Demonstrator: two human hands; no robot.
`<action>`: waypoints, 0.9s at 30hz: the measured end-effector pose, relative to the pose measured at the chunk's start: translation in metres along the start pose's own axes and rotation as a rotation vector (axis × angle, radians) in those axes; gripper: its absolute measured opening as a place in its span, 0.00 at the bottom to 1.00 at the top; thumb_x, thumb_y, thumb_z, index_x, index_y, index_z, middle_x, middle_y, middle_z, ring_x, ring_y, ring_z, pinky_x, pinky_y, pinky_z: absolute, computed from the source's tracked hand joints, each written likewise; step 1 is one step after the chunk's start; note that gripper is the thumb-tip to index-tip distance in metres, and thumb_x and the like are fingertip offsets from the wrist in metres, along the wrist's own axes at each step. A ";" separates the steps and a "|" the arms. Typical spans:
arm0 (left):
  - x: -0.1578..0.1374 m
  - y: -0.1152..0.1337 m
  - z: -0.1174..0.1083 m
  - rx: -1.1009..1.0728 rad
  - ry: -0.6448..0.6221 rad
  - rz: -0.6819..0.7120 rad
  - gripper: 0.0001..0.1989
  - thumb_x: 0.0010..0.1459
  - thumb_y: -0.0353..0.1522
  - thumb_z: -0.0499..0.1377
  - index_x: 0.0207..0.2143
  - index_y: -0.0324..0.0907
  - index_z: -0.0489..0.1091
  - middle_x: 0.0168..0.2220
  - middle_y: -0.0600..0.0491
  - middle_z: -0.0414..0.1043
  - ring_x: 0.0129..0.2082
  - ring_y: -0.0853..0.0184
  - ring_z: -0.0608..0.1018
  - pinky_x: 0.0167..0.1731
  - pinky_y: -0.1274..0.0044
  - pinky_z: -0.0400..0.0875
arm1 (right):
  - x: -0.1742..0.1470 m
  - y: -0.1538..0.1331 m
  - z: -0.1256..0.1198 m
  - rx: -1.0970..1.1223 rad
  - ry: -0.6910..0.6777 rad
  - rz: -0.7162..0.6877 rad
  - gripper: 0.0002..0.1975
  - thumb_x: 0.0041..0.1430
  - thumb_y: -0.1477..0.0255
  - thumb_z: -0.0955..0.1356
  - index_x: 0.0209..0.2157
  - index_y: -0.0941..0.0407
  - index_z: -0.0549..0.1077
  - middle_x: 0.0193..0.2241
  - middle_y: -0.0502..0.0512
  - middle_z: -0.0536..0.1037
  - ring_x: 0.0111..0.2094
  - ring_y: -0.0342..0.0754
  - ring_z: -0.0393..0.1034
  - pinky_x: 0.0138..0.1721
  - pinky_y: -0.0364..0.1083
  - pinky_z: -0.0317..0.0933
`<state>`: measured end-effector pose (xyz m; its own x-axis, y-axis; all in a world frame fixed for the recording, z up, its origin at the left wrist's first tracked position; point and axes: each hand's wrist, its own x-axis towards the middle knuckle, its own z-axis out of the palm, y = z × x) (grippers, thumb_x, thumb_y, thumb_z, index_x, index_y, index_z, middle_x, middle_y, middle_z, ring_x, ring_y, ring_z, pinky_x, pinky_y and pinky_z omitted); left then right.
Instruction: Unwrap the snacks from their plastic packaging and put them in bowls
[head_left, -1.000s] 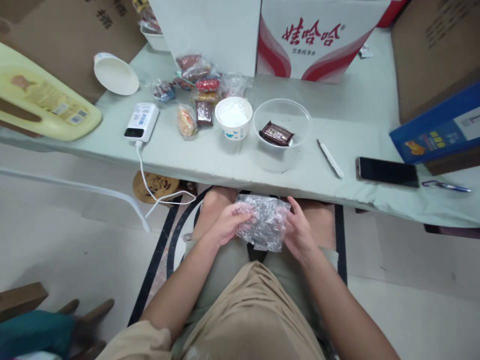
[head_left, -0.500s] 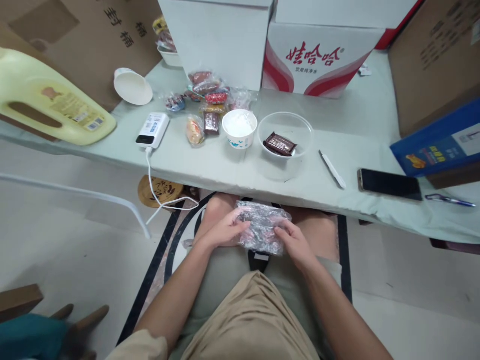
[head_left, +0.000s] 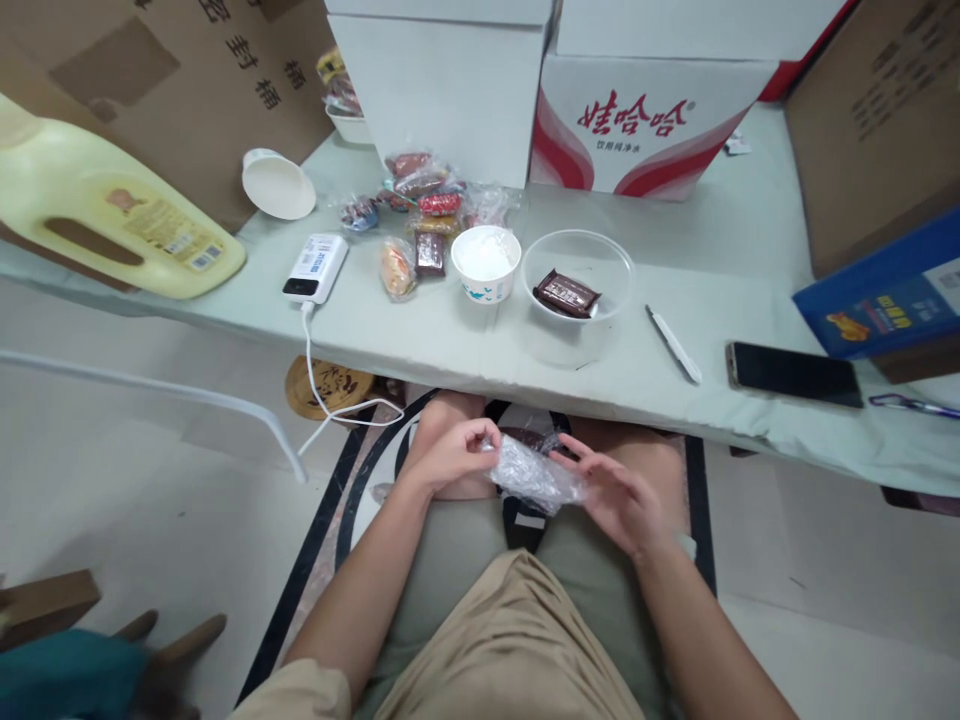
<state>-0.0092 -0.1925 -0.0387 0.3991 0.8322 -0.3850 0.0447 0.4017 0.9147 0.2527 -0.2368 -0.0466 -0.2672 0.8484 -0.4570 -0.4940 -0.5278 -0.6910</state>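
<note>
Above my lap, my left hand (head_left: 456, 458) pinches the left end of a crinkled clear plastic sheet (head_left: 534, 474) between thumb and fingertips. My right hand (head_left: 619, 495) is at the sheet's right end with its fingers spread; the plastic touches or lies close to them. On the table before me, a clear round plastic bowl (head_left: 622, 270) holds a dark brown wrapped snack bar (head_left: 568, 293). Left of it stands a paper cup (head_left: 486, 287) with white contents. A white-handled craft knife (head_left: 675, 346) lies to the bowl's right.
Several wrapped snacks (head_left: 431, 205) are heaped behind the cup. A white power bank (head_left: 316, 268) trails its cable over the table's front edge. A paper bowl (head_left: 279, 185) lies tipped near a yellow jug (head_left: 112, 210). A phone (head_left: 795, 374) lies right; cartons (head_left: 645, 120) stand behind.
The plastic sheet has gone from spread flat between both hands to folded and tilted. My right hand's fingers have opened and moved slightly right; my left hand now pinches the sheet's end.
</note>
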 end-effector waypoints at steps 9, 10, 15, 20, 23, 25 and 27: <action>0.013 0.016 -0.012 0.091 0.078 0.033 0.28 0.45 0.32 0.67 0.51 0.43 0.66 0.36 0.55 0.70 0.33 0.69 0.75 0.36 0.76 0.70 | 0.014 0.001 0.021 -0.493 0.084 0.044 0.19 0.41 0.64 0.77 0.34 0.55 0.71 0.27 0.48 0.71 0.27 0.42 0.63 0.31 0.43 0.58; 0.013 0.016 -0.014 0.096 0.124 0.047 0.31 0.44 0.32 0.67 0.53 0.44 0.65 0.40 0.53 0.70 0.35 0.68 0.77 0.38 0.75 0.72 | 0.015 0.000 0.024 -0.507 0.116 -0.009 0.17 0.43 0.63 0.76 0.32 0.55 0.71 0.26 0.47 0.70 0.27 0.42 0.63 0.30 0.43 0.57; -0.005 0.021 0.003 0.360 0.586 0.305 0.13 0.53 0.33 0.62 0.42 0.43 0.68 0.39 0.51 0.71 0.39 0.65 0.77 0.45 0.69 0.74 | 0.014 -0.004 0.033 -0.613 0.205 -0.224 0.11 0.50 0.62 0.71 0.27 0.54 0.68 0.26 0.49 0.70 0.27 0.43 0.60 0.28 0.42 0.54; -0.012 0.022 0.044 0.569 0.207 0.356 0.28 0.50 0.34 0.66 0.55 0.43 0.68 0.58 0.44 0.70 0.60 0.56 0.71 0.61 0.64 0.65 | 0.006 -0.003 0.042 -0.547 0.041 -0.277 0.09 0.53 0.65 0.69 0.27 0.54 0.65 0.33 0.51 0.75 0.31 0.44 0.64 0.32 0.43 0.58; 0.000 0.011 0.058 0.348 0.097 0.180 0.28 0.52 0.32 0.62 0.57 0.41 0.67 0.55 0.45 0.73 0.53 0.58 0.76 0.54 0.68 0.71 | 0.003 -0.002 0.042 -0.434 0.054 -0.215 0.11 0.54 0.62 0.69 0.31 0.53 0.67 0.32 0.50 0.74 0.28 0.43 0.63 0.30 0.42 0.59; 0.007 0.006 0.059 0.197 0.124 0.092 0.21 0.53 0.31 0.58 0.50 0.39 0.71 0.45 0.48 0.77 0.43 0.61 0.78 0.45 0.72 0.73 | 0.003 -0.001 0.038 -0.451 0.181 -0.230 0.12 0.53 0.61 0.70 0.34 0.53 0.69 0.34 0.52 0.75 0.32 0.45 0.66 0.34 0.44 0.63; 0.011 0.004 0.057 0.106 0.152 0.055 0.17 0.53 0.31 0.57 0.45 0.39 0.74 0.39 0.50 0.77 0.38 0.63 0.77 0.40 0.74 0.72 | 0.002 0.000 0.032 -0.522 0.337 -0.292 0.13 0.52 0.61 0.71 0.37 0.52 0.70 0.37 0.55 0.76 0.38 0.49 0.69 0.41 0.48 0.65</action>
<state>0.0477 -0.2037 -0.0318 0.2611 0.9032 -0.3408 0.1261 0.3181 0.9396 0.2257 -0.2338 -0.0301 0.1303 0.9446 -0.3014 -0.0201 -0.3014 -0.9533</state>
